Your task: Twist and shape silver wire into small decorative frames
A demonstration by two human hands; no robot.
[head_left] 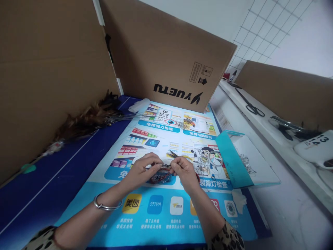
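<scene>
On the middle of the printed poster [156, 208], the left hand [142, 170] and right hand [183, 172] meet, fingertips of both pinched on a dark reddish bundle [160, 177] - too small to tell its make. Brown feathers [85, 121] lie off the poster's left edge. A cardboard box [169, 59] stands at its far edge, and a teal-edged paper bag [235, 163] overlaps its right edge.

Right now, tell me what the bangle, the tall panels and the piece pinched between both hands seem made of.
Bangle: likely metal, silvery, polished, bright glints. Tall panels: corrugated cardboard, matte brown, printed shipping marks. Pinched piece, held by left hand and right hand: unclear; dark reddish tangled strands, perhaps wire or cord.
</scene>
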